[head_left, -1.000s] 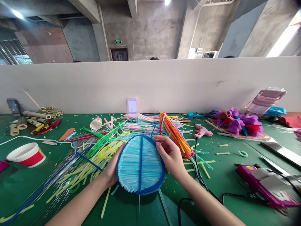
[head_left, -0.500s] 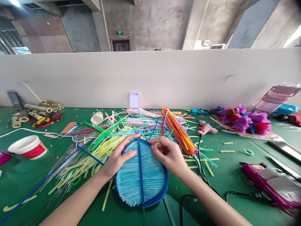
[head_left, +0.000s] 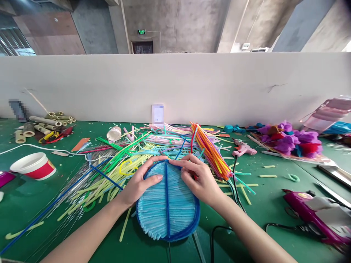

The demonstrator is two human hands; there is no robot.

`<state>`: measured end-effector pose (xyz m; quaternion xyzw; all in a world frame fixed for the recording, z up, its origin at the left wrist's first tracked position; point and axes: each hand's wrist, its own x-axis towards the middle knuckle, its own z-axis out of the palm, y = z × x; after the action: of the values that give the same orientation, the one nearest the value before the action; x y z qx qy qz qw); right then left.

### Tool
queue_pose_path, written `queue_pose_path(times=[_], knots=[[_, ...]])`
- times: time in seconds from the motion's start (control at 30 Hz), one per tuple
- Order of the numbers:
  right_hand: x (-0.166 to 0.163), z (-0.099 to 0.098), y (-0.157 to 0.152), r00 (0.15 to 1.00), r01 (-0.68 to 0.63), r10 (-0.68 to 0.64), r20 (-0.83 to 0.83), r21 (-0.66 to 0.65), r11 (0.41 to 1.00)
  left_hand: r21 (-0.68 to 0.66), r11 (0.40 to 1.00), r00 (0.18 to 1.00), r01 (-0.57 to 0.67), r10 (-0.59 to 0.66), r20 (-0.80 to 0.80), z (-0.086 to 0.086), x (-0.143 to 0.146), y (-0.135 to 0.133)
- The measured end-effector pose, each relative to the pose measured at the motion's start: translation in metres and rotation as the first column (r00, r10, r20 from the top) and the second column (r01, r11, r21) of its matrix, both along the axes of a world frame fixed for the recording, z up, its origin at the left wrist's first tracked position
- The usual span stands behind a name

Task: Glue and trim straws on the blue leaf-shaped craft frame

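- Blue leaf-shaped piece point(head_left: 181, 208) is being held between both hands over the green surface point(head_left: 109, 252), its dark midrib running from top to bottom.
- Left hand point(head_left: 142, 182) is grasping the piece's upper left edge, thumb pressing on the front, fingers curling behind.
- Right hand point(head_left: 199, 179) is pinching the piece's upper right rim, index finger reaching along the top edge.
- Yellow-green strips point(head_left: 102, 180) are lying scattered left of the piece, mostly beyond the left forearm.
- Orange bundle point(head_left: 212, 151) is lying beyond the piece, to its right; pink glue gun point(head_left: 244, 148) is resting farther right.
- Red-and-white paper cup point(head_left: 34, 166) is standing well left of the piece.
- Magenta power strip point(head_left: 318, 217) is sitting well right of it.
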<state>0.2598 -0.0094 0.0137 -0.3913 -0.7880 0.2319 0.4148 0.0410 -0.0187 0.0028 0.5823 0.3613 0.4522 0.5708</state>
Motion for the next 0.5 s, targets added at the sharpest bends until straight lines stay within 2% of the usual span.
queue_pose_path(times=[0.17, 0.5], knots=[[0.0036, -0.0002, -0.0001, 0.995, -0.028, 0.016, 0.100, 0.114, 0.993, -0.022, 1.000, 1.000, 0.007, -0.006, 0.030, -0.0012, 0.0010, 0.0001], [0.0076, -0.0043, -0.0007, 0.970, -0.045, -0.007, 0.242, 0.210, 0.977, -0.005, 1.000, 1.000, 0.002, -0.002, 0.024, 0.0002, 0.0013, 0.0008]])
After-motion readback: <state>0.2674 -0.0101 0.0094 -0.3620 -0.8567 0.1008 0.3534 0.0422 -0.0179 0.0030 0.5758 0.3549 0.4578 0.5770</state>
